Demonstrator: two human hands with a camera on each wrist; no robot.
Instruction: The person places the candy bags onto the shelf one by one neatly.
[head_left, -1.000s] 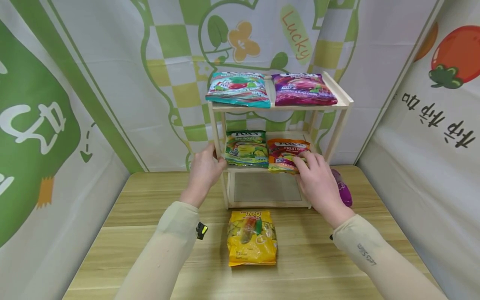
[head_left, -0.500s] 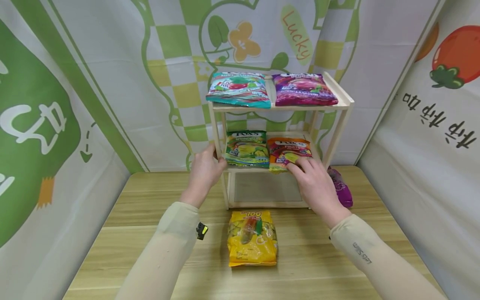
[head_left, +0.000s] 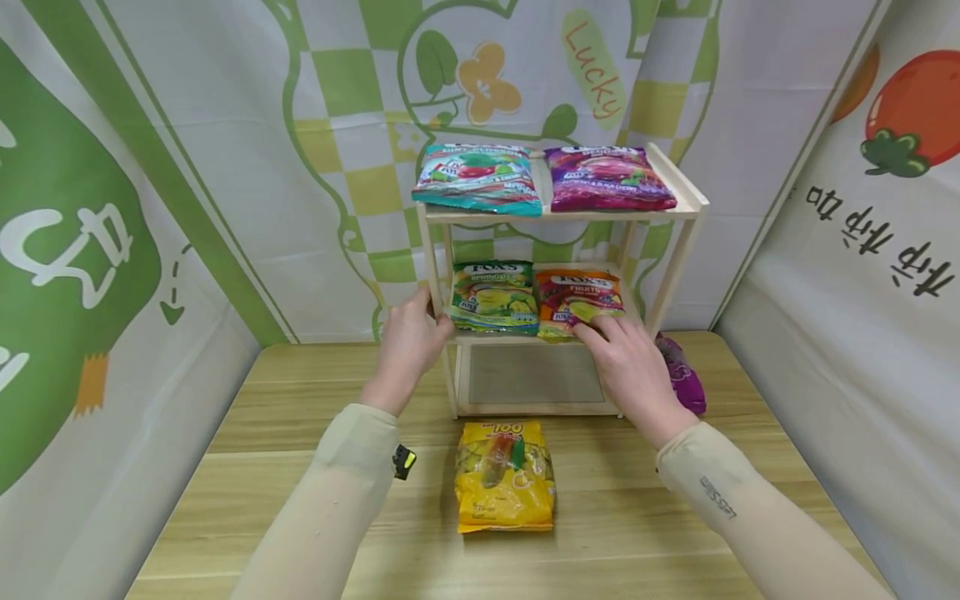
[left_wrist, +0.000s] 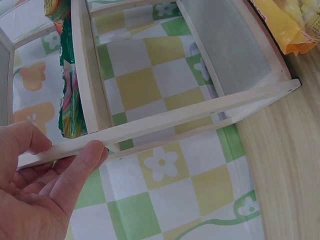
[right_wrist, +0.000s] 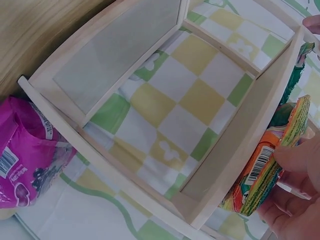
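Observation:
My left hand grips the left front post of a small wooden shelf rack, thumb and fingers on either side of it. On the middle shelf lies an orange and red candy bag. My right hand pinches its near edge, with the thumb on one face in the right wrist view and the other fingers partly hidden behind. A green candy bag lies just left of it on the same shelf. Up on the top shelf are a teal candy bag and a purple candy bag.
A yellow candy bag lies on the wooden table in front of the rack. Beside the rack's right side is a magenta bag, partly hidden by the right hand. Printed cloth walls surround the table.
The right hand has shifted left along the orange bag's front edge. That bag has moved slightly farther back onto the middle shelf. The left hand has stayed on the post.

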